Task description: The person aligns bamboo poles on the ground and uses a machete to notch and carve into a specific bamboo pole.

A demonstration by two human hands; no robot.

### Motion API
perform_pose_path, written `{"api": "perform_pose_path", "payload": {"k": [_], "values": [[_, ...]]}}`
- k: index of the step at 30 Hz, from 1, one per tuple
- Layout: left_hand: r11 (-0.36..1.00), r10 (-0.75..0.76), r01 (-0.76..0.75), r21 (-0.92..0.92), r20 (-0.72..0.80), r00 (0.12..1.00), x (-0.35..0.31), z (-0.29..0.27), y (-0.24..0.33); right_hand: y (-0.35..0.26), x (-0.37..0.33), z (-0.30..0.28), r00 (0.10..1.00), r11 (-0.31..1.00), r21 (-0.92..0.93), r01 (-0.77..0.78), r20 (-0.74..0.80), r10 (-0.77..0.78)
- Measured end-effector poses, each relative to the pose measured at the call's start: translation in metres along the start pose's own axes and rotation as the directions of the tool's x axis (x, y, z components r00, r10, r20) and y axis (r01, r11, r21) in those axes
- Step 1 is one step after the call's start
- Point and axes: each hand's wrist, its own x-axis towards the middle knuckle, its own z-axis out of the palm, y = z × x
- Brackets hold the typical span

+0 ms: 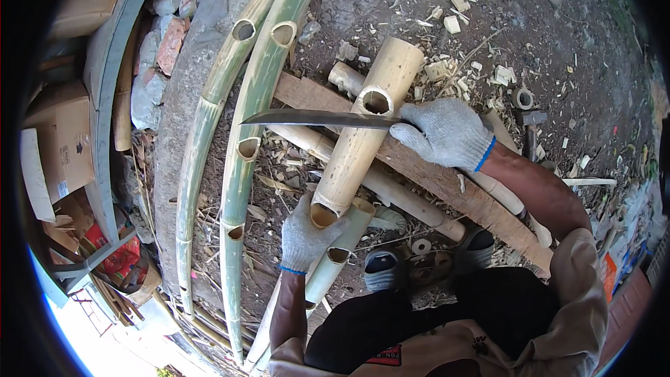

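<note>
Gloved left hand under bamboo

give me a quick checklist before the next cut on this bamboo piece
1. Left hand gripping the near end of the tan bamboo piece: ok.
2. Right hand closed on the knife handle: ok.
3. Both hands gloved: ok.
4. Left hand away from the blade: ok, it sits well below the blade.
5. Piece resting on the wooden plank: ok.
6. Blade edge touching the notch: cannot tell.
</note>
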Motion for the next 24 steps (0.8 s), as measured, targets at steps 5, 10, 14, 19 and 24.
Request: {"api": "perform_pose_path", "payload": {"k": [5,10,14,19,24], "values": [[0.999,-0.018,0.018,-0.042,0.005,1.0,0.0,0.0,0.002,-0.005,0.001,-0.008,0.987,0.988,-0.009,0.156,-0.033,-0.156],[0.998,0.005,-0.004,-0.061,0.007,1.0,0.005,0.003,0.006,0.01,0.012,0.002,0.991,0.991,-0.033,0.129,-0.032,-0.131],[0.998,0.006,-0.006,-0.059,-0.008,1.0,0.003,0.002,0.003,-0.007,-0.003,-0.009,0.952,0.954,-0.076,0.289,-0.08,-0.294],[0.997,-0.012,0.013,-0.078,0.014,1.0,0.004,0.002,0.003,-0.001,0.002,-0.009,0.992,0.999,-0.029,0.032,0.125,-0.028],[0.996,0.029,-0.028,-0.09,0.001,1.0,0.004,0.002,0.003,0.007,-0.001,0.002,0.984,0.978,-0.112,0.175,0.008,-0.175]]}}
